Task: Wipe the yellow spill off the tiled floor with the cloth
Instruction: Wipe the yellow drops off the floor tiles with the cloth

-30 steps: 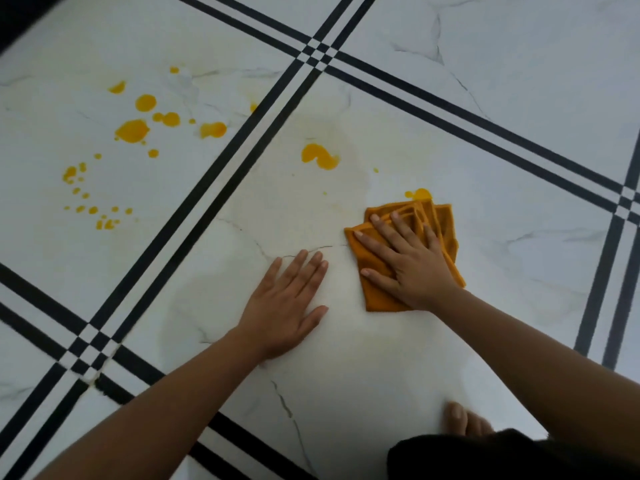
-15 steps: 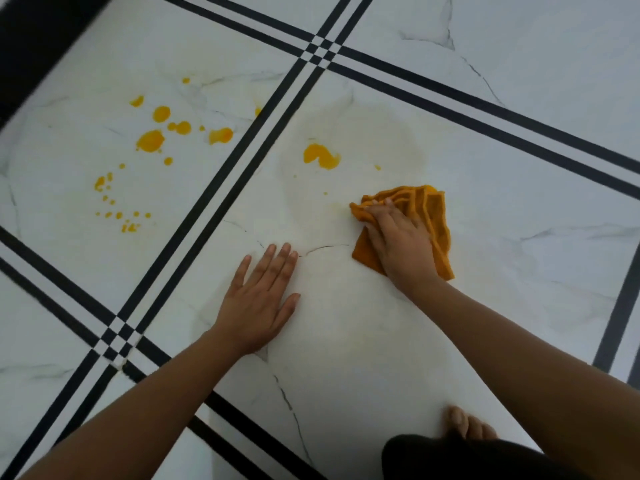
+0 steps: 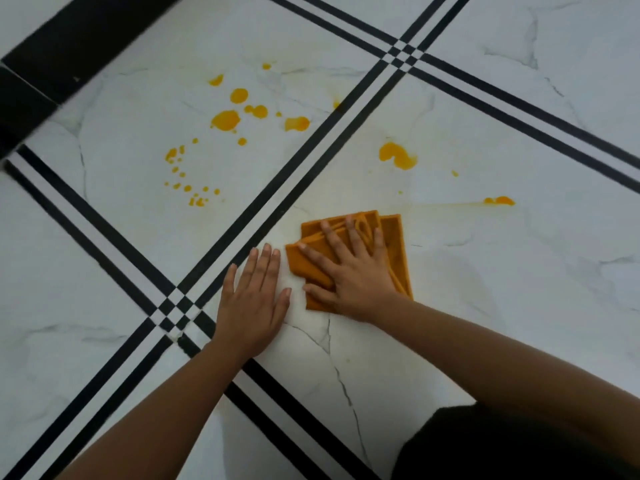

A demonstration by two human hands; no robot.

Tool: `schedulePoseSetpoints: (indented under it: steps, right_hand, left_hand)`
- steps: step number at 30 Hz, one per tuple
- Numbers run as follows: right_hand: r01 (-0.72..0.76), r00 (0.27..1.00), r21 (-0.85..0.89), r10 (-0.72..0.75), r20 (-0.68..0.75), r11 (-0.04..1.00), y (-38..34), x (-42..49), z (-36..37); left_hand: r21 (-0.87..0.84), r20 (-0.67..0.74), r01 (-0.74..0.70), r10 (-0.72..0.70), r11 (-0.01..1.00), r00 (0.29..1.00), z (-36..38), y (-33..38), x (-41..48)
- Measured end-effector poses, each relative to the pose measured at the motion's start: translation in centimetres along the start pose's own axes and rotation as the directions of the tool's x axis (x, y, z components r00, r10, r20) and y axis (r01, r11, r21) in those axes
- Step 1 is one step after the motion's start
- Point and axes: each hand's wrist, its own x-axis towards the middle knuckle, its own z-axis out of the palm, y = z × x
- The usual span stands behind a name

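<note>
An orange folded cloth (image 3: 394,237) lies flat on the white marble tile floor (image 3: 502,289). My right hand (image 3: 353,271) presses down on it with fingers spread. My left hand (image 3: 252,303) rests flat on the floor just left of the cloth, holding nothing. Yellow spill remains as a blob (image 3: 396,155) above the cloth, a small smeared patch (image 3: 498,201) to the upper right with a faint streak, and a cluster of drops (image 3: 225,119) on the tile across the black stripes.
Black double stripes (image 3: 311,161) cross the floor diagonally and meet at a checkered joint (image 3: 173,310). A dark border (image 3: 69,39) runs along the upper left. My dark clothing (image 3: 519,445) fills the lower right corner.
My right hand has slid the cloth down and left, toward my left hand, leaving a faint streak from the small patch. The view shifted so the spill sits further right.
</note>
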Motion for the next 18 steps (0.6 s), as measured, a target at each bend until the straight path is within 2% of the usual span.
schedulePoseSetpoints:
  steps: [2, 3, 6, 7, 8, 9, 11, 12, 14, 15, 16, 17, 18]
  right_hand:
    - [0.113, 0.993, -0.033, -0.114, -0.022, 0.993, 0.0, 0.9, 0.0]
    - [0.105, 0.994, -0.041, -0.107, -0.038, 0.994, 0.7, 2.0, -0.4]
    - [-0.081, 0.995, -0.028, 0.079, -0.065, 0.996, 1.5, 4.8, -1.7]
    - [-0.084, 0.993, -0.017, 0.082, -0.088, 0.996, 1.3, 4.4, -1.3]
    - [-0.008, 0.993, -0.018, 0.006, -0.116, 1.000, 0.9, 3.1, -0.7]
    - [0.127, 0.982, -0.065, -0.135, -0.133, 0.990, 0.9, 1.5, 0.1]
    - [0.343, 0.931, -0.128, -0.355, -0.086, 0.931, 2.7, -0.5, 0.5]
    - [0.331, 0.937, -0.137, -0.342, -0.069, 0.934, 3.9, 0.3, 0.2]
    - [0.068, 0.992, -0.049, -0.073, -0.103, 0.996, 4.5, 3.2, -1.6]
    - [-0.062, 0.994, -0.020, 0.060, -0.092, 0.998, 3.8, 4.1, -1.8]
    - [-0.109, 0.990, -0.020, 0.107, -0.087, 0.994, 3.2, 4.1, -1.5]
    - [-0.053, 0.993, -0.023, 0.050, -0.102, 0.998, 2.7, 3.1, -1.0]
    - [0.082, 0.988, -0.054, -0.088, -0.127, 0.995, 2.7, 1.7, -0.2]
  left_hand:
    - [-0.037, -0.006, 0.015, -0.016, 0.999, 1.000, 0.3, -0.5, 0.3]
    - [-0.053, -0.009, 0.019, -0.020, 0.998, 1.000, 0.4, -0.6, 0.3]
    - [-0.048, -0.024, 0.001, -0.002, 0.999, 1.000, 0.7, -1.1, 0.4]
    - [-0.047, -0.027, -0.001, 0.000, 0.999, 1.000, 0.7, -1.2, 0.4]
    - [-0.051, -0.034, -0.002, 0.000, 0.999, 0.999, 0.7, -1.3, 0.5]
    - [-0.053, -0.044, -0.006, 0.004, 0.999, 0.999, 0.8, -1.4, 0.7]
    - [-0.052, -0.052, -0.016, 0.013, 0.999, 0.999, 1.1, -1.2, 0.9]
    - [-0.056, -0.051, -0.015, 0.012, 0.998, 0.999, 1.2, -1.1, 1.0]
    - [-0.062, -0.052, -0.018, 0.014, 0.998, 0.999, 1.3, -0.7, 1.2]
    - [-0.069, -0.049, -0.019, 0.016, 0.997, 0.999, 1.4, -0.5, 1.3]
    - [-0.078, -0.045, -0.023, 0.020, 0.997, 0.999, 1.4, -0.4, 1.4]
    - [-0.085, -0.047, -0.029, 0.025, 0.996, 0.999, 1.4, -0.4, 1.4]
    - [-0.085, -0.054, -0.039, 0.035, 0.996, 0.998, 1.5, -0.4, 1.7]
